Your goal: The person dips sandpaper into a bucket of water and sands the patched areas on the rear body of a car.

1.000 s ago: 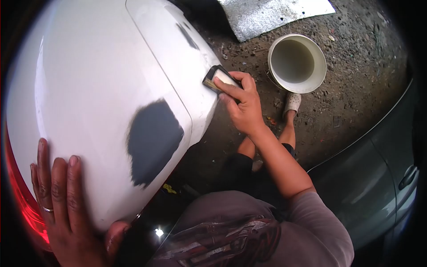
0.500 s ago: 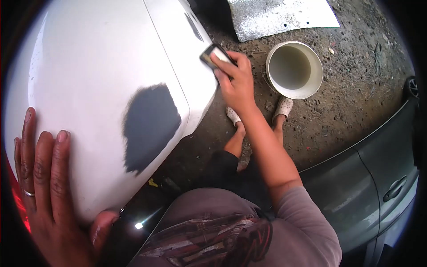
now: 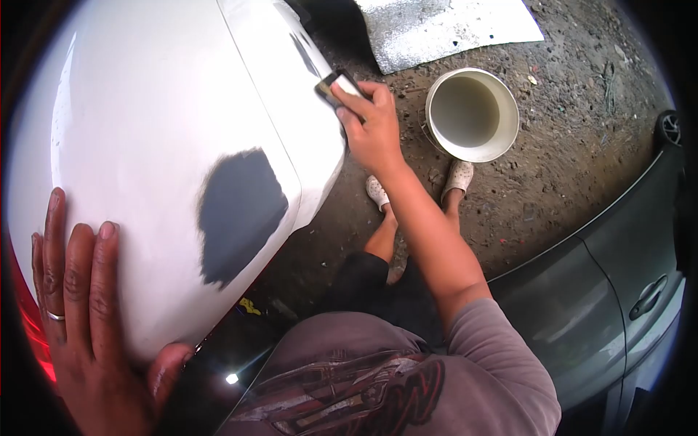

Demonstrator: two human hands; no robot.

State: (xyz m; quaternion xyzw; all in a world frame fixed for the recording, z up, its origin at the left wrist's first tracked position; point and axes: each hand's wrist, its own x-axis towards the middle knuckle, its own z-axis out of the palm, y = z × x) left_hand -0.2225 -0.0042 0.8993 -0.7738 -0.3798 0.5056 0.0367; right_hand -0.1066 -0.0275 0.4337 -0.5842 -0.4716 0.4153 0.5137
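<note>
My right hand grips a sanding block with dark edges and a pale back. The block rests at the outer edge of a white car body panel, just below a narrow dark grey patch. My left hand lies flat on the same white car at the lower left, fingers stretched out, a ring on one finger. Between the hands is a larger rough-edged dark grey patch. The block's underside is hidden.
A white bucket of cloudy water stands on the dirt ground by my feet. Beyond it lies a silvery sheet. A dark grey car is close on the right. A red tail light shows at far left.
My right hand has slid the sanding block a little up along the panel edge, nearer the narrow grey patch. The view has shifted slightly; my left hand stays on the car.
</note>
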